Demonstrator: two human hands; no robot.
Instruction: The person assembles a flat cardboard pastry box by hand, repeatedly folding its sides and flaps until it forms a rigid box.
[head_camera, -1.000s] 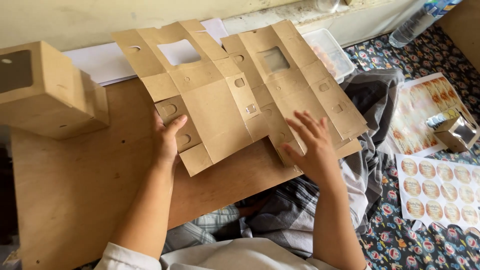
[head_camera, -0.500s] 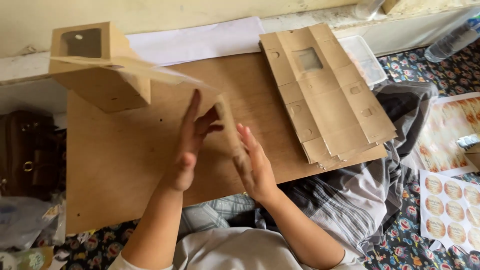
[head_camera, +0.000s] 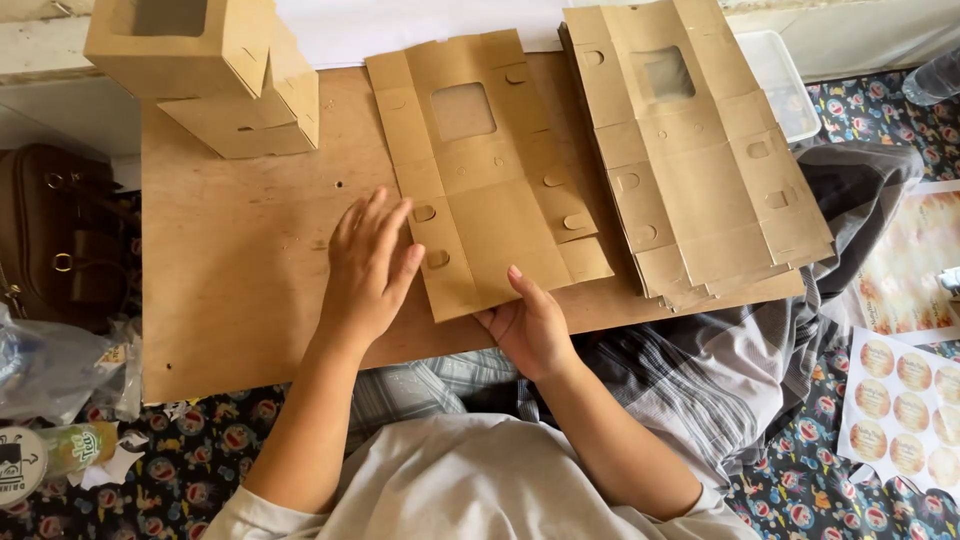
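A flat, unfolded kraft box blank (head_camera: 487, 170) with a square window cut-out lies on the plywood board (head_camera: 240, 290), its near edge reaching the board's front edge. The left hand (head_camera: 367, 268) rests palm down with fingers spread and relaxed, its fingertips lying on the blank's left flaps and gripping nothing. The right hand (head_camera: 530, 328) holds the blank's near edge, thumb on top and the other fingers tucked underneath (those fingers are hidden by the card).

Just right of the blank, and slightly overlapped by it, sits a stack of identical flat box blanks (head_camera: 700, 150), hanging a little past the board's front right corner. Behind that stack a clear plastic container (head_camera: 782, 80) shows at the far edge. At the board's far left corner stand two assembled kraft window boxes (head_camera: 215, 75), one piled on the other, well apart from the hands. White paper sheets (head_camera: 420, 20) lie along the far side.

Off the board to the left are a brown leather bag (head_camera: 55, 235) and a crumpled plastic bag (head_camera: 50, 360); to the right, sheets of round stickers (head_camera: 905, 400) lie on the patterned cloth, beside dark checked fabric (head_camera: 720, 370) over the person's lap.
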